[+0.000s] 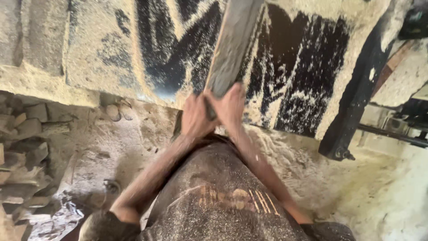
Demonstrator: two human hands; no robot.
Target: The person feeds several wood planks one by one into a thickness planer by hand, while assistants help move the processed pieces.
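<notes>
Head view: left hand (195,117) and right hand (231,107) close together at the near end of a grey plank (233,44), fingers of both wrapped around it. Plank runs away from the body across a dark table (303,80) thick with sawdust (102,49). Wood offcuts (22,147) piled at left on the dusty floor (383,196).

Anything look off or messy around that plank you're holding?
Sawdust is spilled thickly over the dark machine table and the floor. Both hands, left hand and right hand, grip the grey wooden plank. Offcuts lie heaped at left.
</notes>
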